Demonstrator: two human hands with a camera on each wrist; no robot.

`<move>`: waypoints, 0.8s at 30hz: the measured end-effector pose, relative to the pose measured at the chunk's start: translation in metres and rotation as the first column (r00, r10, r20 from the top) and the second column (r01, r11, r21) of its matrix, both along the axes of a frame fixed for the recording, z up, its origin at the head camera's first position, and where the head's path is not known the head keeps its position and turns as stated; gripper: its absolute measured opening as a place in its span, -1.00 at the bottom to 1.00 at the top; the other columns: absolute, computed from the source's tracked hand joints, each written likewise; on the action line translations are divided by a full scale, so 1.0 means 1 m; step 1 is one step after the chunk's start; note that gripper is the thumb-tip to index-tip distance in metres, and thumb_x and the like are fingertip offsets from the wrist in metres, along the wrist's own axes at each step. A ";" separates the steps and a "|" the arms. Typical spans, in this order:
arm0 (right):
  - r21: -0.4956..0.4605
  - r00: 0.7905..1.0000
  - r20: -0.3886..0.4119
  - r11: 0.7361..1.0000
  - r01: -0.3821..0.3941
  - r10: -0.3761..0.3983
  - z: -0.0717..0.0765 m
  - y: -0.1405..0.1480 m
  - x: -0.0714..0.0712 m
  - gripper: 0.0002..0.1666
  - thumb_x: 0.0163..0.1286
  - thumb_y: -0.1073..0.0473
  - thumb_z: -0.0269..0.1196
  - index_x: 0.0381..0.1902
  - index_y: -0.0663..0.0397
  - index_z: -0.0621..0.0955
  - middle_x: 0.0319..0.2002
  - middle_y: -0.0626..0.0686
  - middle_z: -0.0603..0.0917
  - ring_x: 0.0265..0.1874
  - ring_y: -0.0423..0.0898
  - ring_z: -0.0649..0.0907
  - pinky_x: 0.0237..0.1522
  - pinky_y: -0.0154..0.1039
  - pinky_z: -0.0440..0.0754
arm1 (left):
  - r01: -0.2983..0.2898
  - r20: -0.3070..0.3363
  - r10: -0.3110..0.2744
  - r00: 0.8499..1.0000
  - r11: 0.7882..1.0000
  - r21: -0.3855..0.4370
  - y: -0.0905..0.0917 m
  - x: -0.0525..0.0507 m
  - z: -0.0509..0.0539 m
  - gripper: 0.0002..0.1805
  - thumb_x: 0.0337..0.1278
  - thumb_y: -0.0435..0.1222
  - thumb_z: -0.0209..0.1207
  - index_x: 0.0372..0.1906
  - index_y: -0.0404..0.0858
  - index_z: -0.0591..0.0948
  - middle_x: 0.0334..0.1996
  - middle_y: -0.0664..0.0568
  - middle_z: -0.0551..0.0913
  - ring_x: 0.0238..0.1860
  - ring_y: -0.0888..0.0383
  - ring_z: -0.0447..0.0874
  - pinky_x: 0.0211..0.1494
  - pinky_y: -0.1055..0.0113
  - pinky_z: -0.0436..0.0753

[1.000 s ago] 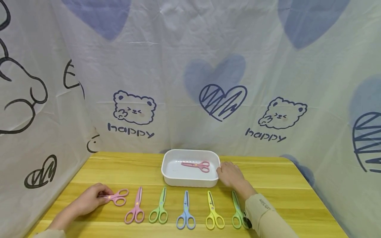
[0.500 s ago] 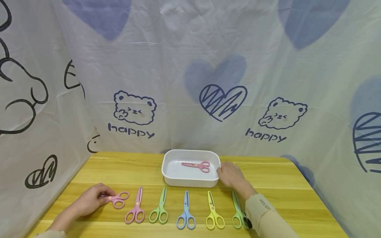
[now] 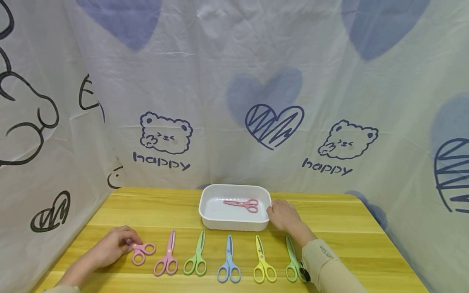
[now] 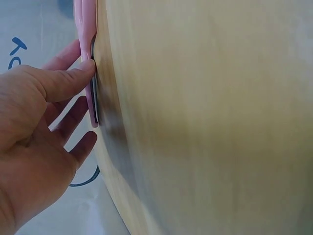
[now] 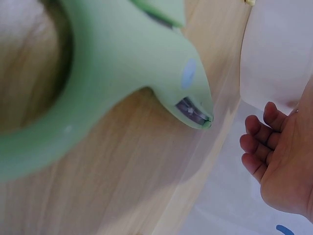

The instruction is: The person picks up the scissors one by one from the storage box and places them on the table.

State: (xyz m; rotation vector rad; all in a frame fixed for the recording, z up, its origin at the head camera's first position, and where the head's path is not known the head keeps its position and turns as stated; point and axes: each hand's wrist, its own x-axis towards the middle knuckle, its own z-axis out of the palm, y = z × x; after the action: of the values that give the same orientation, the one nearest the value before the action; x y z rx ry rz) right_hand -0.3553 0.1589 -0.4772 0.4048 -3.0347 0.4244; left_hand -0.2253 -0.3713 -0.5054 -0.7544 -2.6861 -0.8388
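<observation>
My left hand (image 3: 113, 246) is at the left of the table and pinches pink scissors (image 3: 138, 247) by the blades, handles pointing right. In the left wrist view the thumb presses on the closed blades of these scissors (image 4: 87, 24). My right hand (image 3: 285, 213) holds the right rim of the white tray (image 3: 234, 225); its fingers are curled in the right wrist view, where the thumb is hidden. Another pair of pink scissors (image 3: 231, 202) lies inside the tray. Partly under my right wrist are green scissors (image 3: 290, 248), large in the right wrist view.
In front of the tray, a row on the wooden table (image 3: 329, 219) holds pink scissors (image 3: 169, 254), green scissors (image 3: 199, 253), blue scissors (image 3: 229, 254) and yellow scissors (image 3: 260, 256), tips pointing away. A printed cloth (image 3: 220, 122) hangs behind the table.
The pink scissors in my left hand have turned, their handles swinging down and slightly left. My right hand and the tray stay where they were.
</observation>
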 end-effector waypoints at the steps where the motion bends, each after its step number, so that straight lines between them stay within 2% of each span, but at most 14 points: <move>1: -0.001 1.000 0.001 1.000 0.000 0.000 0.000 0.000 0.000 -0.48 0.62 0.06 -0.09 0.17 0.34 0.60 0.14 0.26 0.66 0.19 0.24 0.56 0.32 0.20 0.41 | -0.006 -0.010 0.006 1.000 1.000 -0.003 0.000 0.000 0.000 -0.68 -0.07 -0.56 0.43 -0.28 -0.08 0.76 -0.24 0.12 0.68 -0.25 0.37 0.53 -0.19 0.34 0.58; 5: -0.003 1.000 0.011 1.000 0.002 -0.002 -0.001 0.000 -0.001 -0.47 0.62 0.06 -0.10 0.20 0.35 0.59 0.17 0.27 0.65 0.22 0.25 0.55 0.35 0.20 0.39 | -0.033 -0.042 0.033 0.999 0.999 0.008 0.004 0.003 0.002 -0.70 -0.04 -0.54 0.44 -0.25 -0.09 0.77 -0.21 0.09 0.69 -0.24 0.35 0.54 -0.18 0.33 0.58; 8: -0.005 1.000 0.011 1.000 0.003 -0.003 -0.001 0.000 -0.001 -0.46 0.63 0.06 -0.10 0.21 0.35 0.58 0.17 0.27 0.64 0.21 0.25 0.55 0.34 0.20 0.39 | -0.106 -0.015 0.106 0.994 0.994 0.017 0.008 0.006 0.004 -0.74 0.01 -0.50 0.44 -0.20 -0.15 0.77 -0.20 0.09 0.69 -0.25 0.33 0.55 -0.16 0.31 0.60; 10: -0.006 1.000 0.008 1.000 0.001 -0.001 -0.001 0.000 -0.002 -0.46 0.63 0.05 -0.10 0.20 0.35 0.58 0.16 0.27 0.64 0.21 0.25 0.55 0.34 0.19 0.39 | -0.179 0.024 0.178 0.984 0.984 0.012 0.012 0.009 0.006 -0.75 0.03 -0.47 0.45 -0.16 -0.19 0.77 -0.20 0.09 0.67 -0.27 0.33 0.55 -0.16 0.30 0.60; 12: -0.006 1.000 0.004 1.000 -0.002 0.002 -0.001 0.000 -0.002 -0.46 0.62 0.06 -0.10 0.20 0.35 0.59 0.16 0.28 0.65 0.20 0.26 0.55 0.33 0.20 0.40 | -0.250 0.065 0.250 0.966 0.968 -0.004 0.015 0.011 0.007 -0.77 0.07 -0.42 0.46 -0.14 -0.22 0.77 -0.19 0.09 0.66 -0.28 0.32 0.54 -0.16 0.30 0.59; 15: -0.012 1.000 0.009 1.000 -0.001 0.001 -0.001 0.000 -0.003 -0.45 0.62 0.05 -0.11 0.21 0.35 0.58 0.17 0.28 0.64 0.21 0.26 0.54 0.34 0.20 0.38 | -0.311 0.120 0.311 0.943 0.950 -0.020 0.019 0.012 0.009 -0.80 0.12 -0.37 0.46 -0.14 -0.26 0.76 -0.23 0.07 0.62 -0.31 0.30 0.52 -0.22 0.32 0.55; 20: -0.012 1.000 0.012 1.000 -0.002 0.002 -0.002 0.000 -0.002 -0.45 0.63 0.05 -0.12 0.21 0.35 0.58 0.19 0.28 0.63 0.23 0.26 0.53 0.36 0.21 0.37 | -0.338 0.141 0.342 0.929 0.940 -0.053 0.022 0.011 0.010 -0.87 0.15 -0.29 0.47 -0.22 -0.19 0.77 -0.23 0.07 0.62 -0.25 0.20 0.55 -0.19 0.27 0.56; 24: -0.005 1.000 0.004 1.000 -0.007 0.007 -0.001 0.000 -0.001 -0.48 0.62 0.07 -0.09 0.19 0.35 0.59 0.17 0.29 0.64 0.22 0.26 0.54 0.34 0.22 0.39 | -0.320 0.139 0.326 0.935 0.945 -0.062 0.022 0.011 0.009 -0.91 0.15 -0.27 0.46 -0.26 -0.13 0.78 -0.17 0.07 0.65 -0.18 0.11 0.62 -0.10 0.16 0.62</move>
State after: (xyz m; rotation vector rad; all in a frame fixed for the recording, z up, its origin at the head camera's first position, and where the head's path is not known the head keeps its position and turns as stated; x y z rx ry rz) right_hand -0.3563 0.1593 -0.4783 0.4149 -3.0362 0.4334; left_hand -0.2140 -0.3490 -0.4967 -0.2486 -2.8515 -0.7875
